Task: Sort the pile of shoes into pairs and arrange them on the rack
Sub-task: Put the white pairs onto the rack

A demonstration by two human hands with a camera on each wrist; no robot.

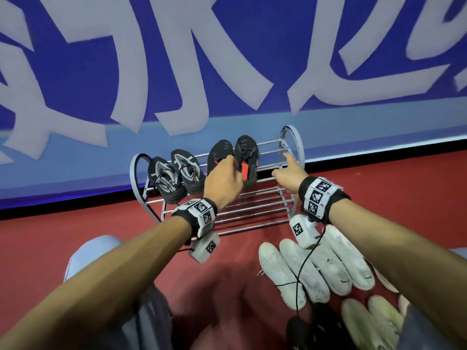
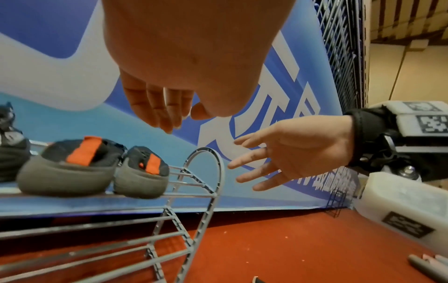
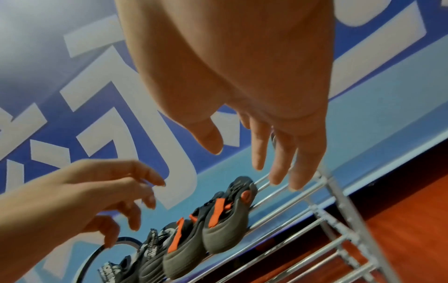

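The metal shoe rack stands against the blue wall. Its top shelf holds a black-and-white pair on the left and a black pair with orange tabs beside it. My left hand hovers just above the orange-tabbed shoes, fingers loosely curled and holding nothing. To their right, my right hand is spread open over the bare end of the top shelf, its fingertips close to the bars. Two white pairs lie on the floor.
A cream pair and a dark shoe lie on the red floor at the lower right. The rack's lower shelf holds nothing. My knee in light trousers is at the lower left. The banner wall is directly behind the rack.
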